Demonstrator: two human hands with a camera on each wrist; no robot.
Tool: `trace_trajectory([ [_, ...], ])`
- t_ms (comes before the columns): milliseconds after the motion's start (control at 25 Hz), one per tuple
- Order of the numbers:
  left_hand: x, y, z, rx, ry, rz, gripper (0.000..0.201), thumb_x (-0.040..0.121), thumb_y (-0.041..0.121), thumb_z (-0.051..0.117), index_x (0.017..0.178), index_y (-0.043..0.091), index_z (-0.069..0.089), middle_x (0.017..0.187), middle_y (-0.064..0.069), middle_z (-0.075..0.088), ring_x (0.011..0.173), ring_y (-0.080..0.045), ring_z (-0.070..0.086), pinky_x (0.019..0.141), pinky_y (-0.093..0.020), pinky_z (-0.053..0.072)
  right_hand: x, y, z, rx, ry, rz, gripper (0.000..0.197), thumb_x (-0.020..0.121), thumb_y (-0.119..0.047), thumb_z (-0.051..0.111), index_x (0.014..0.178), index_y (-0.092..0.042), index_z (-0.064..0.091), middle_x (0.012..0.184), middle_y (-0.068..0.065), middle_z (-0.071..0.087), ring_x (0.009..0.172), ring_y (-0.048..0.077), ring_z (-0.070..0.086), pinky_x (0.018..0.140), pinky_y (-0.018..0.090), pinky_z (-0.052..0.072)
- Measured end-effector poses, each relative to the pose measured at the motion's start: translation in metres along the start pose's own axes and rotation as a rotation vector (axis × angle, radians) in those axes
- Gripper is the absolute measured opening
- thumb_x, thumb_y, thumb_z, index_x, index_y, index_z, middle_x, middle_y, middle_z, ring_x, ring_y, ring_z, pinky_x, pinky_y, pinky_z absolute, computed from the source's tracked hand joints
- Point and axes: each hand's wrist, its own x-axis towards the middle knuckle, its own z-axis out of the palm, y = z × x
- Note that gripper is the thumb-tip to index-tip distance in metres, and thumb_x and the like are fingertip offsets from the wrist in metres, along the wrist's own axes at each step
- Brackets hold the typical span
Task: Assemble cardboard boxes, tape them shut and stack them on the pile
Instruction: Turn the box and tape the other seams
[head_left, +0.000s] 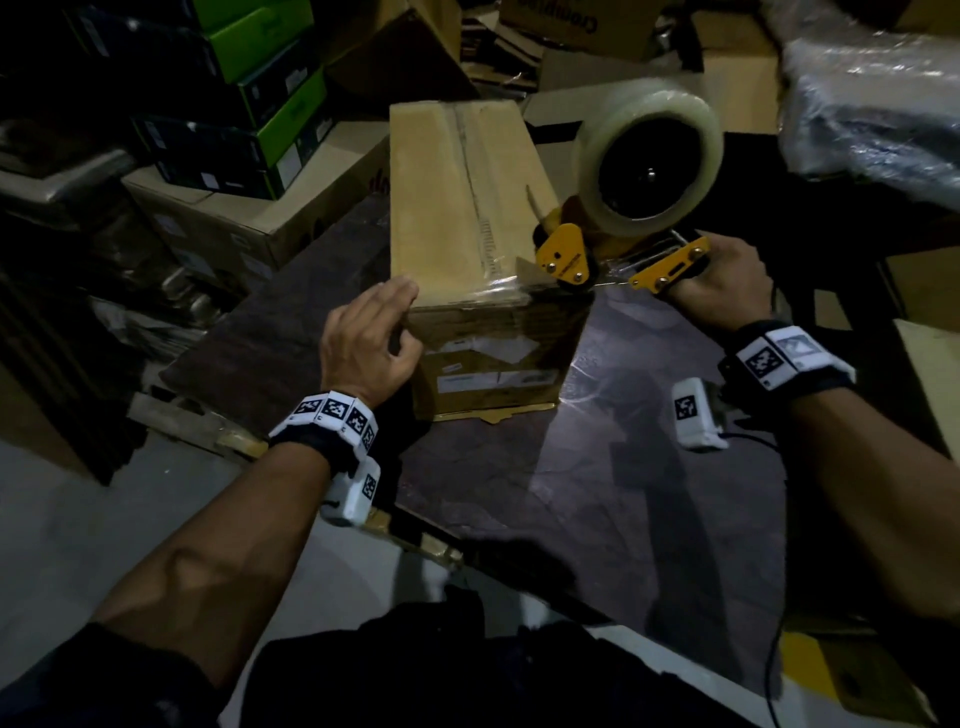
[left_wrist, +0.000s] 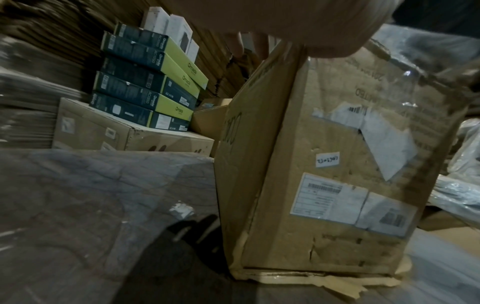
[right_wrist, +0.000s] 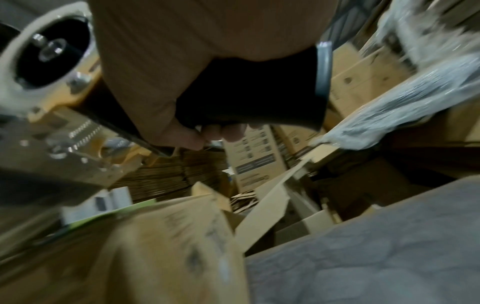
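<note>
Here the worn cardboard box (head_left: 467, 208) stands near the table's (head_left: 597, 467) left edge. The left hand (head_left: 366, 338) rests on its near top corner, fingers relaxed. The right hand (head_left: 722, 283) grips the yellow dispenser (head_left: 566, 260) with glossy clear tape at the box's right top edge.

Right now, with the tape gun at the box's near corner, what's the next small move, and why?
Probably pull the tape dispenser down over the near edge and tear off the strip. The clear tape already runs along the top seam of the cardboard box, the right hand grips the handle, and the left hand steadies the box's near left corner.
</note>
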Motion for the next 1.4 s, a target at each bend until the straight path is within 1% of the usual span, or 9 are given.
trace_trajectory([
  [80, -0.001, 0.002, 0.001, -0.013, 0.012, -0.007, 0.056, 0.076, 0.021, 0.055, 0.131, 0.017, 0.058, 0.137, -0.001, 0.057, 0.119, -0.020, 0.058, 0.082, -0.036, 0.046, -0.001, 0.015, -0.003, 0.023, -0.004, 0.043, 0.026, 0.078, -0.035, 0.078, 0.083, -0.013, 0.065, 0.085, 0.004, 0.066, 0.093, 0.032, 0.066, 0.073, 0.036, 0.044],
  [240, -0.001, 0.005, 0.002, -0.021, 0.023, -0.029, 0.056, 0.077, 0.021, 0.052, 0.133, 0.016, 0.057, 0.138, -0.003, 0.056, 0.114, -0.022, 0.062, 0.077, -0.036, 0.049, -0.004, 0.024, 0.003, 0.090, -0.012, 0.047, 0.031, 0.073, -0.046, 0.072, 0.079, -0.018, 0.063, 0.078, -0.005, 0.059, 0.081, 0.019, 0.056, 0.073, 0.031, 0.037],
  [320, -0.002, 0.006, 0.002, -0.016, 0.021, -0.032, 0.057, 0.077, 0.021, 0.053, 0.133, 0.017, 0.057, 0.138, -0.002, 0.056, 0.113, -0.022, 0.063, 0.076, -0.037, 0.050, 0.000, 0.026, 0.005, 0.095, -0.008, 0.054, 0.028, 0.077, -0.041, 0.076, 0.080, -0.017, 0.062, 0.079, -0.005, 0.058, 0.080, 0.015, 0.052, 0.074, 0.030, 0.036],
  [640, 0.000, 0.010, 0.004, 0.021, 0.016, -0.061, 0.055, 0.078, 0.025, 0.051, 0.133, 0.019, 0.057, 0.138, 0.001, 0.056, 0.110, -0.021, 0.064, 0.071, -0.035, 0.050, 0.012, 0.038, 0.011, 0.103, -0.004, 0.041, 0.026, 0.080, -0.035, 0.075, 0.084, -0.012, 0.065, 0.081, -0.003, 0.063, 0.080, 0.019, 0.057, 0.071, 0.031, 0.038],
  [880, -0.002, 0.015, 0.009, -0.062, 0.070, -0.105, 0.053, 0.079, 0.018, 0.053, 0.131, 0.017, 0.058, 0.138, 0.000, 0.056, 0.113, -0.022, 0.062, 0.083, -0.037, 0.055, 0.012, 0.063, -0.010, 0.050, 0.064, 0.154, 0.027, 0.079, -0.037, 0.075, 0.091, -0.014, 0.068, 0.098, 0.010, 0.072, 0.100, 0.036, 0.066, 0.082, 0.043, 0.050],
  [1000, -0.003, 0.020, 0.012, -0.118, 0.106, -0.145, 0.051, 0.080, 0.016, 0.052, 0.130, 0.017, 0.060, 0.139, 0.000, 0.055, 0.119, -0.017, 0.059, 0.092, -0.033, 0.053, 0.007, 0.064, -0.014, 0.068, 0.016, 0.141, 0.025, 0.082, -0.037, 0.074, 0.091, -0.015, 0.067, 0.097, 0.009, 0.072, 0.099, 0.034, 0.065, 0.081, 0.041, 0.048],
  [1120, -0.003, 0.018, 0.012, -0.108, 0.093, -0.155, 0.052, 0.080, 0.018, 0.052, 0.131, 0.018, 0.059, 0.139, 0.001, 0.055, 0.120, -0.017, 0.058, 0.093, -0.031, 0.051, 0.007, 0.062, -0.008, 0.093, 0.014, 0.163, 0.025, 0.082, -0.038, 0.074, 0.091, -0.015, 0.068, 0.098, 0.010, 0.072, 0.099, 0.034, 0.065, 0.075, 0.034, 0.042],
  [1240, -0.003, 0.019, 0.012, -0.108, 0.087, -0.170, 0.052, 0.080, 0.019, 0.050, 0.132, 0.018, 0.059, 0.140, 0.002, 0.054, 0.122, -0.015, 0.057, 0.094, -0.029, 0.049, 0.010, 0.070, 0.009, 0.117, 0.008, 0.222, 0.028, 0.079, -0.040, 0.075, 0.092, -0.016, 0.069, 0.097, 0.009, 0.072, 0.099, 0.035, 0.065, 0.076, 0.035, 0.044],
  [1400, -0.004, 0.018, 0.007, -0.110, 0.046, -0.188, 0.050, 0.085, 0.025, 0.046, 0.134, 0.022, 0.056, 0.142, 0.005, 0.051, 0.125, -0.012, 0.053, 0.097, -0.026, 0.045, -0.003, 0.081, 0.037, 0.204, -0.037, 0.315, 0.033, 0.071, -0.043, 0.068, 0.089, -0.016, 0.069, 0.085, 0.006, 0.069, 0.088, 0.034, 0.066, 0.073, 0.036, 0.048],
])
